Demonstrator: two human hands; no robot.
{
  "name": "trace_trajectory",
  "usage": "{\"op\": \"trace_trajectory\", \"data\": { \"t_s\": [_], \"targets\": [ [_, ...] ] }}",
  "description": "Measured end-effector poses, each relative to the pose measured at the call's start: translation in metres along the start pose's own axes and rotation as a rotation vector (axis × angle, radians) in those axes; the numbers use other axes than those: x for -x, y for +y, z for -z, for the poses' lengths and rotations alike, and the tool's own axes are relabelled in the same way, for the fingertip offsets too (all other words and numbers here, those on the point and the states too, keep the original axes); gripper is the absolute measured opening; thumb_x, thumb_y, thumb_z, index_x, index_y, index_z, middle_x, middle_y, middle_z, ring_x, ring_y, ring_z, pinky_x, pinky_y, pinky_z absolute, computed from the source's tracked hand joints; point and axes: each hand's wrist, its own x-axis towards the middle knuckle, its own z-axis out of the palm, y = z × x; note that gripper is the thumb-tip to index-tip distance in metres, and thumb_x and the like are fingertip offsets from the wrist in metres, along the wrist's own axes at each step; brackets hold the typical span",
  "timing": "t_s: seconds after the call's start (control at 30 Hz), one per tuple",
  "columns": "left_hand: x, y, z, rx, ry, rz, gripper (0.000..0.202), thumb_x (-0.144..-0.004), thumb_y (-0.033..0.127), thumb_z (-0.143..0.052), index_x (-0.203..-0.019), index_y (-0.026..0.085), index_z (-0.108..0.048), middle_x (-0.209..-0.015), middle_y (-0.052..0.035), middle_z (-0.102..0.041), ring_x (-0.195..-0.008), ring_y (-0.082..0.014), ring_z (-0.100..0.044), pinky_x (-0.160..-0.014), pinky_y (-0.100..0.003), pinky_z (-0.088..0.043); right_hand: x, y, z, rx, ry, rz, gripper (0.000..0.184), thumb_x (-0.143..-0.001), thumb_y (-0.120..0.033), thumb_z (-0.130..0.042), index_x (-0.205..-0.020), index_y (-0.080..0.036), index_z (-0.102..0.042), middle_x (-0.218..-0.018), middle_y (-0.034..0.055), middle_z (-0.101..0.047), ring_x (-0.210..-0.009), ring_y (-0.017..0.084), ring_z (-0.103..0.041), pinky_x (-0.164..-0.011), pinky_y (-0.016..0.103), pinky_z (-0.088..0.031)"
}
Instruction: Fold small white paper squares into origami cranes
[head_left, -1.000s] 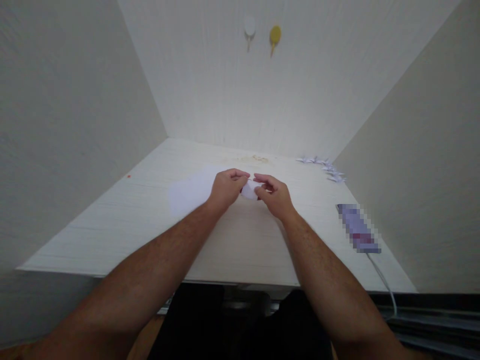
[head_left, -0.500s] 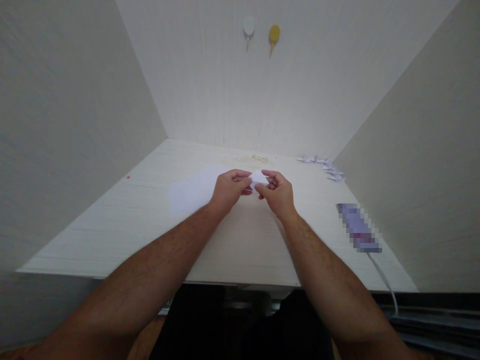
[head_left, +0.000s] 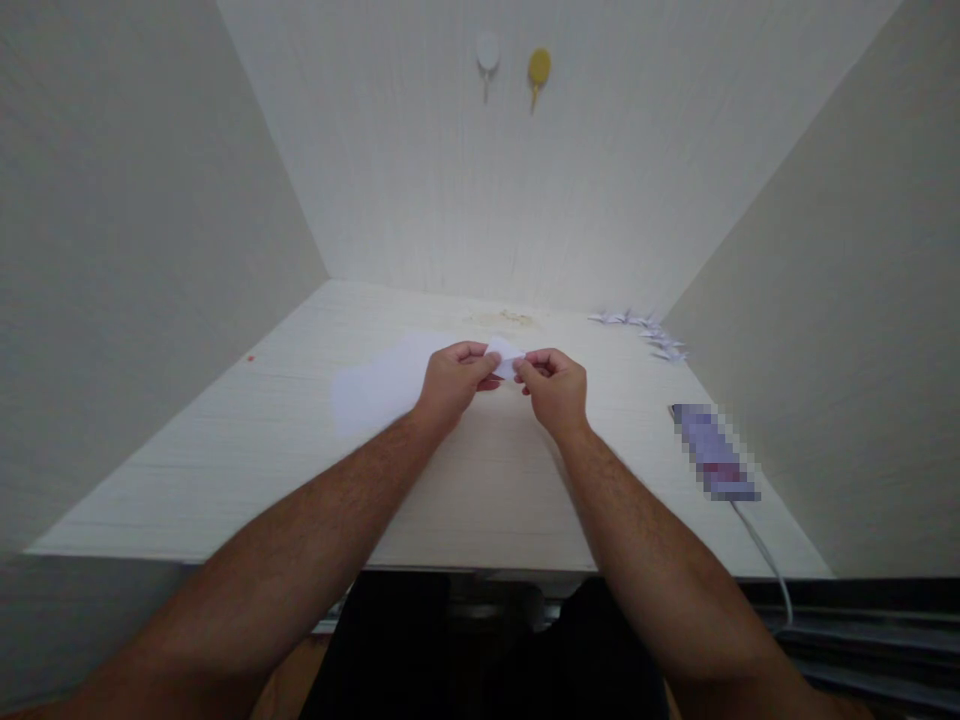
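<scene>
A small folded piece of white paper [head_left: 505, 352] is held up between my two hands, over the middle of the table. My left hand [head_left: 456, 378] pinches its left side between thumb and fingers. At its right edge, the thumb and forefinger of my right hand [head_left: 556, 385] are closed on it. The finer folds are too small to make out. White paper sheets [head_left: 379, 385] lie flat on the table just left of my left hand.
Several small folded paper figures [head_left: 651, 333], like cranes, line the back right corner of the table [head_left: 480, 490]. A blurred-out phone-like device [head_left: 712, 452] with a white cable [head_left: 765, 555] lies at the right. Walls enclose three sides; two hooks [head_left: 539, 68] hang on the back one.
The paper has turned and shifted slightly left in my fingers. My right thumb and forefinger have moved to its right edge. The view has shifted a little.
</scene>
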Motion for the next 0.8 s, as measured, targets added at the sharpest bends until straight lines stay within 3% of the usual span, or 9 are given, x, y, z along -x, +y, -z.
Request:
{"op": "trace_trajectory", "data": {
  "t_s": [0.33,0.5,0.7,0.8],
  "targets": [
    [-0.0004,-0.0047,0.002,-0.046,-0.072,0.035,0.027,-0.064,0.03,-0.079,-0.075,0.011,-0.063,-0.071,-0.0065,-0.069,-0.066,-0.0181,-0.07,-0.058,-0.026,-0.056,-0.0007,0.0015,-0.0009,-0.058,-0.004,0.019,0.02,-0.069,-0.034,-0.069,-0.078,-0.017,-0.063,-0.061,-0.0006,-0.064,-0.051,0.012,-0.056,-0.049,0.024,-0.046],
    [0.0008,-0.0038,0.0014,-0.037,-0.067,0.026,0.027,-0.064,0.03,-0.08,-0.072,0.011,-0.062,-0.07,-0.0062,-0.07,-0.062,-0.0149,-0.068,-0.06,-0.025,-0.056,-0.0021,-0.0004,-0.0003,-0.14,-0.035,-0.041,0.041,-0.063,-0.034,-0.075,-0.098,-0.018,-0.061,-0.071,-0.0018,-0.065,-0.054,0.01,-0.056,-0.048,0.023,-0.044],
    [0.0041,-0.0005,-0.0004,-0.044,-0.103,0.02,0.029,-0.062,0.031,-0.082,-0.072,0.011,-0.063,-0.07,-0.0054,-0.07,-0.062,-0.0145,-0.069,-0.064,-0.026,-0.057,-0.0014,-0.0024,0.0002,-0.167,-0.092,-0.085,0.023,-0.064,-0.035,-0.074,-0.074,-0.016,-0.065,-0.059,-0.0019,-0.061,-0.049,0.009,-0.05,-0.046,0.023,-0.039],
    [0.0052,0.0007,-0.0005,-0.065,-0.115,0.051,0.03,-0.063,0.033,-0.081,-0.074,0.011,-0.064,-0.07,-0.0055,-0.069,-0.063,-0.0168,-0.07,-0.063,-0.027,-0.057,-0.0014,-0.0019,0.0005,-0.193,-0.089,-0.072,0.02,-0.065,-0.033,-0.074,-0.072,-0.017,-0.065,-0.055,-0.0038,-0.057,-0.046,0.008,-0.046,-0.045,0.022,-0.037]
  ]
}}
